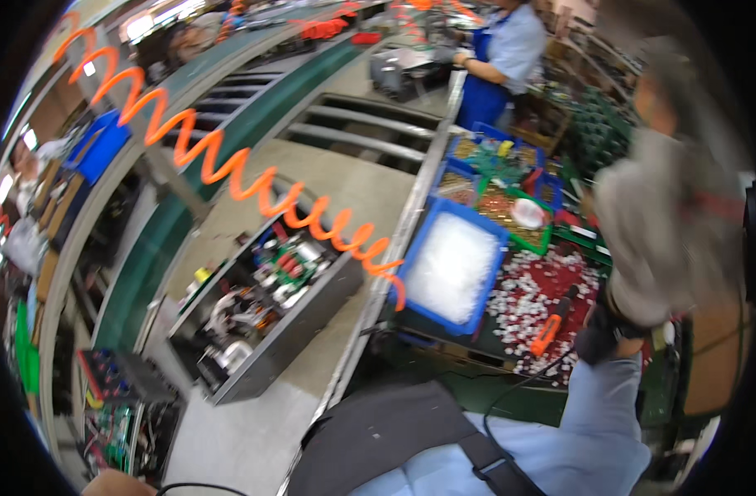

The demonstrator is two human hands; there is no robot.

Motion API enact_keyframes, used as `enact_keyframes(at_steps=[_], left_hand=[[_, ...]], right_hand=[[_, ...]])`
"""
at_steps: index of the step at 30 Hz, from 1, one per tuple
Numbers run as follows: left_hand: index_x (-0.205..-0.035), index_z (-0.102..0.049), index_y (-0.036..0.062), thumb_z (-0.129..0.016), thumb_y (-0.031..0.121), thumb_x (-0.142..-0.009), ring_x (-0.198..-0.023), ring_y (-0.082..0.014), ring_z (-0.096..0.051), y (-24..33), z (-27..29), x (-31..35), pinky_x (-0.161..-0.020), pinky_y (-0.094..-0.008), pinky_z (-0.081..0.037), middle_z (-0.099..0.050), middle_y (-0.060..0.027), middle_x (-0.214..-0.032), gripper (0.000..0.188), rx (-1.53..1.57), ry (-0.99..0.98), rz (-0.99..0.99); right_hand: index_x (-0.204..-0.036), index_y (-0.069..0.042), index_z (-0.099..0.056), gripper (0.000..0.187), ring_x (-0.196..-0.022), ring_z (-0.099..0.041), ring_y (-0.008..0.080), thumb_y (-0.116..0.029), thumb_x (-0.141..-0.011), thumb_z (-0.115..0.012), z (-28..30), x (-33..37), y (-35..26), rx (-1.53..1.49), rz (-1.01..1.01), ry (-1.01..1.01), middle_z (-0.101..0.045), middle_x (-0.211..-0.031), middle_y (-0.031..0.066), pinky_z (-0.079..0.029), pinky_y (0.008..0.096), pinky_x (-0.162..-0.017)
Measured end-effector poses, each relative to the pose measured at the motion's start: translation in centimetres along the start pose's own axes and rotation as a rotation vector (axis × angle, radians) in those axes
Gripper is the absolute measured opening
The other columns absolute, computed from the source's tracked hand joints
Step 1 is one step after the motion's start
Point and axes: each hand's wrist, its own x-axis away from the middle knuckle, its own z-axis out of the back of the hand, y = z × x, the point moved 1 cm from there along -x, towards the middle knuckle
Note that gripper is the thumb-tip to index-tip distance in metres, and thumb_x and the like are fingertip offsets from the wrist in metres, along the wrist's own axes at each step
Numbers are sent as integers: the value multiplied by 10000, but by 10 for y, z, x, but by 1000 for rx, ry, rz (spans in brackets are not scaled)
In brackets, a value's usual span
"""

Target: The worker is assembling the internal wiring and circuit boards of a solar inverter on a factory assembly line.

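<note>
Only a sliver of my left hand shows at the bottom edge, next to a thin black cable; its fingers are hidden. My right arm in a light blue sleeve rises to my dark-gloved right hand, which is blurred. Just left of it lies an orange-handled power tool with a black cord, over a red tray of small white caps. Whether that hand grips anything is unclear. An open grey metal chassis, full of wires and parts, sits on the bench ahead of me.
An orange coiled hose hangs across the bench. A blue bin of white parts and green and blue bins of brass parts stand to the right. One blurred person in grey is close by; another in a blue apron works farther along.
</note>
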Motion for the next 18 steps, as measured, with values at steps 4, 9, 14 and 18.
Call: enact_keyframes(at_steps=[4, 9, 14, 18], left_hand=[[-1226, -568, -11, -524, 231, -891, -937, -224, -630, -17, 30, 10, -822, -314, -512, -632, -164, -1119, 415, 7, 71, 48], [-1224, -566, -21, -542, 176, -869, -943, -218, -630, -31, 80, 42, -828, -310, -506, -630, -156, -1134, 407, -54, 207, 133], [-1222, -564, -32, -561, 121, -846, -948, -213, -629, -48, 90, 45, -833, -305, -501, -628, -149, -1149, 406, 38, 269, 157], [-1221, -563, -40, -575, 77, -828, -953, -208, -629, -33, 67, 40, -838, -301, -497, -626, -143, -1161, 410, 40, 269, 92]], right_hand=[[-1127, 21, -550, 395, -540, -380, 52, -322, -933, -572, -57, -12, 30, -38, -172, -355, -478, -703, -19, -331, 211, -491], [-1124, 6, -554, 335, -600, -411, 58, -266, -928, -579, -94, -26, 62, -82, -335, -586, -492, -742, -12, -363, 221, -539], [-1121, -10, -559, 282, -661, -443, 65, -209, -923, -586, -139, -33, 63, -10, -357, -634, -506, -781, -6, -396, 231, -588], [-1118, -23, -562, 246, -710, -469, 70, -164, -920, -591, -214, -28, 145, -178, -503, -680, -517, -813, -1, -422, 239, -626]])
